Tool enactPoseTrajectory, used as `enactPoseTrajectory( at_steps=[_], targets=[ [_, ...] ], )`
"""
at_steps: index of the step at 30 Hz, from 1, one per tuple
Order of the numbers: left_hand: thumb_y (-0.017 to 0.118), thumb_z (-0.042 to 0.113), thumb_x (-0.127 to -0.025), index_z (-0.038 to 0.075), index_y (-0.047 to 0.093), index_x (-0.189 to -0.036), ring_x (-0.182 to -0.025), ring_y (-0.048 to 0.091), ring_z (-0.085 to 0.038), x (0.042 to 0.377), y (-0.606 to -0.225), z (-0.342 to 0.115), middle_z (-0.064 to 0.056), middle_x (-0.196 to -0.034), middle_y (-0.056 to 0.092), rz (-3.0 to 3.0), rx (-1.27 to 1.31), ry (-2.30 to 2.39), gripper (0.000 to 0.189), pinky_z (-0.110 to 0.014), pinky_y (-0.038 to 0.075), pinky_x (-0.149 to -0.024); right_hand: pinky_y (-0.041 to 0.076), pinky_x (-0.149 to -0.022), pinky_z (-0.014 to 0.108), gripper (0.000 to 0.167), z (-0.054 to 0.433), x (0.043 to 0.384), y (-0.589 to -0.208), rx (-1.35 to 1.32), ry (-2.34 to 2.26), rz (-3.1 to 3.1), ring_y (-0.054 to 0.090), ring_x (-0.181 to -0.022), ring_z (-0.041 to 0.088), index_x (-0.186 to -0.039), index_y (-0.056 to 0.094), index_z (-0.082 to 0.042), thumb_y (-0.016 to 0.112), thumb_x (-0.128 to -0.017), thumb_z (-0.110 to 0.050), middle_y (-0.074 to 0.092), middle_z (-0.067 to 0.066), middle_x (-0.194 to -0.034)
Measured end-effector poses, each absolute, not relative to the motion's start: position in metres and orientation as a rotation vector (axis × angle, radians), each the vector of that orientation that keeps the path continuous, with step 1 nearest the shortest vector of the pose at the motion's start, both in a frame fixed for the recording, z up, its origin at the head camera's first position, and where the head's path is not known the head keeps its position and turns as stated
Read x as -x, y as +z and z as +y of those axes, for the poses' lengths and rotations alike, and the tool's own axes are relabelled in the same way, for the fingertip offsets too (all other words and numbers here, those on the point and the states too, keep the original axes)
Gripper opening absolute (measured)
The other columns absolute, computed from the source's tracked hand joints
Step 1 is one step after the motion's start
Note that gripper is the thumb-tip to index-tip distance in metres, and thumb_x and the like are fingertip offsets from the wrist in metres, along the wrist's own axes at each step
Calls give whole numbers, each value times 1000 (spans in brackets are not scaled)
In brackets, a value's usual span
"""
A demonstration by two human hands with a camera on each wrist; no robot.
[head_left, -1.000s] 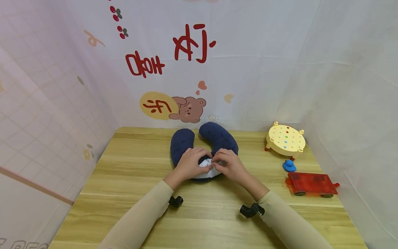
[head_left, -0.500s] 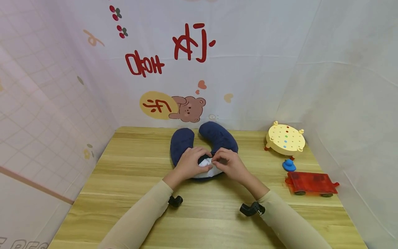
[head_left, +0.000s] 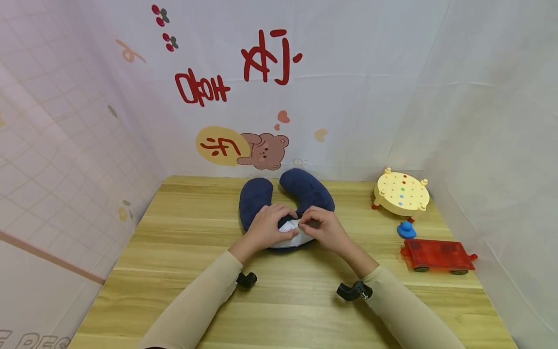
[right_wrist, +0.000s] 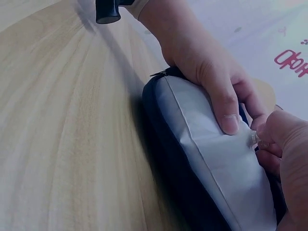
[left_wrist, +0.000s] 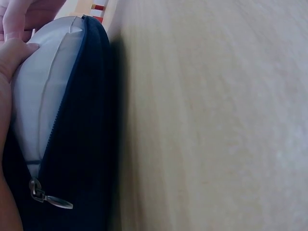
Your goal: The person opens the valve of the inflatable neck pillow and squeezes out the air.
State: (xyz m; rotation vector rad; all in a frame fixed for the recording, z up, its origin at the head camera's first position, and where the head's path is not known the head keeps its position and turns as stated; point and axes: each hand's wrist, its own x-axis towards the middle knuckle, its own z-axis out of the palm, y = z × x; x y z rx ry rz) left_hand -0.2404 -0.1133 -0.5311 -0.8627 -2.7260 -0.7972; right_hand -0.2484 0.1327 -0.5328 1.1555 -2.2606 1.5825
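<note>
A navy U-shaped neck pillow [head_left: 256, 198] lies on the table, its curved middle towards me. The cover's zip is undone, baring a white inner lining [right_wrist: 224, 161]; the metal zip pull [left_wrist: 58, 201] hangs at one end of the opening. My left hand [head_left: 267, 227] grips the opening's left part, thumb pressed on the white lining and fingers on the far side. At the lining's far edge sticks up a small clear plastic valve [right_wrist: 254, 138]. My right hand [head_left: 324, 227] pinches at this valve between thumb and forefinger; its fingertips partly hide it.
On the right of the wooden table [head_left: 279, 300] stand a yellow pegged round toy [head_left: 402, 191], a blue rubber duck [head_left: 406, 230] and a red toy wagon [head_left: 440, 254]. White printed curtains [head_left: 348, 97] close off the back and sides.
The right fingertips have drawn slightly right, away from the left thumb. The white lining, bunched up between the hands before, lies flatter. The left hand keeps its place.
</note>
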Motion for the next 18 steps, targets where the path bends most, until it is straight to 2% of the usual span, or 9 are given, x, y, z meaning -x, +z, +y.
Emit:
enactPoseTrajectory(
  at_steps=[4, 8, 14, 18],
  targets=[
    [86, 49, -96, 26, 75, -125, -127, 62, -18, 241, -531, -113, 5, -133, 72, -2730, 860, -806, 38, -45, 48, -104, 61, -84, 29, 22, 132, 247, -535, -1111, 1621, -2274, 71, -95, 25, -96, 82, -8, 83, -92, 13, 75, 8, -100],
    [87, 49, -96, 27, 75, -125, -127, 63, -18, 241, -531, -113, 5, -132, 72, -2726, 860, -801, 39, -45, 48, -104, 59, -83, 26, 22, 130, 243, -529, -1087, 1629, -2274, 69, -92, 26, -95, 81, -3, 80, -90, 18, 74, 12, -99],
    [87, 49, -95, 27, 75, -125, -128, 63, -17, 242, -532, -114, 6, -132, 72, -2718, 860, -801, 39, -44, 47, -105, 61, -80, 39, 16, 128, 236, -514, -1128, 1649, -2217, 69, -88, 33, -91, 76, 5, 78, -89, 21, 73, 20, -94],
    [87, 49, -95, 27, 75, -125, -127, 63, -17, 242, -532, -114, 6, -131, 72, -2713, 864, -798, 39, -43, 47, -104, 59, -80, 36, 15, 130, 242, -525, -1112, 1653, -2215, 69, -88, 30, -91, 78, 4, 80, -89, 19, 74, 19, -94]
  ],
)
